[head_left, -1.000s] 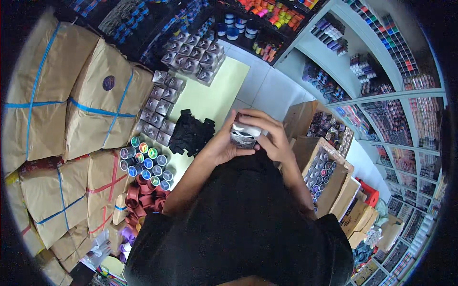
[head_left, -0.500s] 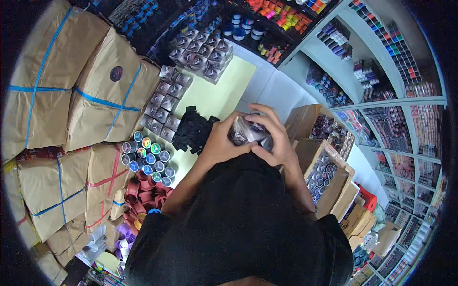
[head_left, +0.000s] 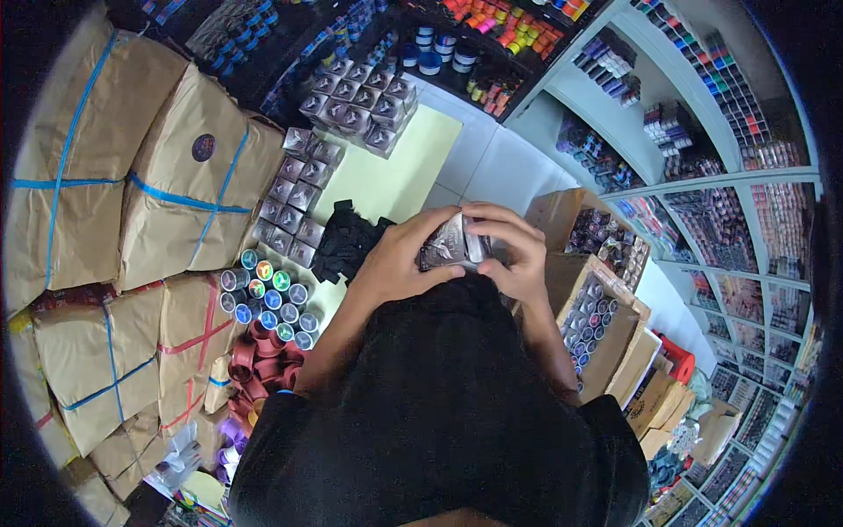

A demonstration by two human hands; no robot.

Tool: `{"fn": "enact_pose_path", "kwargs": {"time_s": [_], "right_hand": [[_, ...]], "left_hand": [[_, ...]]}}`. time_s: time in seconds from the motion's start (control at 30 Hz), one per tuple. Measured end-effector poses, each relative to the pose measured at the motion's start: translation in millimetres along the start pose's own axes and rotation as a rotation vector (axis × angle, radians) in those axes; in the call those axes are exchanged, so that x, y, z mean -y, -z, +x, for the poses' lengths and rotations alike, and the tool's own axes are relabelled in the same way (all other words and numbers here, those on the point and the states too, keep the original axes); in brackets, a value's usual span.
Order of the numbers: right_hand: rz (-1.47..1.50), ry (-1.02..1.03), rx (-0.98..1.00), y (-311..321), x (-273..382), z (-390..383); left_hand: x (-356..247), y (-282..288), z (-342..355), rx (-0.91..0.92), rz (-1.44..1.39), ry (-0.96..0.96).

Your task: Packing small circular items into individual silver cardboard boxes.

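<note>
In front of my chest I hold a small dark printed box (head_left: 445, 246) with a pale end flap. My left hand (head_left: 399, 261) is wrapped round its left side, thumb along the near edge. Fingers of my right hand (head_left: 516, 253) curl over the far right edge, while its thumb presses near the right end. To the left of my left hand lies a heap of black plastic pieces (head_left: 344, 246). Similar small boxes (head_left: 290, 198) stand in rows beyond it, with another stacked block of boxes (head_left: 362, 101) farther back on a pale yellow sheet (head_left: 430, 145).
Round-topped cylinders (head_left: 272, 299) and red plastic rings (head_left: 259, 360) sit at my left. Large brown-paper parcels (head_left: 189, 167) tied with straps line the left side. An open carton (head_left: 619, 329) of cylinders stands at my right, before grey shelves (head_left: 650, 189) full of goods.
The box has turned in my hands, so its printed face now shows more. My right fingers have shifted over its right end. The whole view has moved slightly.
</note>
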State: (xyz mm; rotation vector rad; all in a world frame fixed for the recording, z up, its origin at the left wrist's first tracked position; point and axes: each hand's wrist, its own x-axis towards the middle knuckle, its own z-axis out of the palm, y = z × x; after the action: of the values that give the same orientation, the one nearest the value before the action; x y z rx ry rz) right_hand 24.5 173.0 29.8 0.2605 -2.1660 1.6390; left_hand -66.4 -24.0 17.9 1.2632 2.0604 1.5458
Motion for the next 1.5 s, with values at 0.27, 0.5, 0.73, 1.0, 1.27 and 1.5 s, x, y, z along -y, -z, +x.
{"fn": "enact_pose_path", "kwargs": {"time_s": [0.27, 0.5, 0.73, 1.0, 1.27, 1.5], "right_hand": [[0.035, 0.105, -0.078, 2.9, -1.3, 5.6], [-0.012, 0.104, -0.038, 6.9, 1.6, 9.7], [0.141, -0.024, -0.149, -3.7, -4.7, -3.3], [0.382, -0.196, -0.093, -10.2, -12.5, -8.0], [1.050, -0.746, -0.102, -13.4, -27.9, -5.7], [0.619, -0.712, 0.009, -1.7, -54.3, 1.7]], "left_hand": [[0.9, -4.3, 3.0, -0.006, -0.037, -0.009], [-4.2, -3.1, 7.9, -0.007, -0.017, 0.030], [-13.4, -2.6, 12.4, -0.023, 0.008, 0.002], [-16.7, -4.8, 17.2, -0.123, 0.085, 0.027], [-1.3, -18.3, 9.7, -0.141, 0.268, -0.083], [28.3, -49.4, -0.2, -0.227, -0.326, 0.392]]}}
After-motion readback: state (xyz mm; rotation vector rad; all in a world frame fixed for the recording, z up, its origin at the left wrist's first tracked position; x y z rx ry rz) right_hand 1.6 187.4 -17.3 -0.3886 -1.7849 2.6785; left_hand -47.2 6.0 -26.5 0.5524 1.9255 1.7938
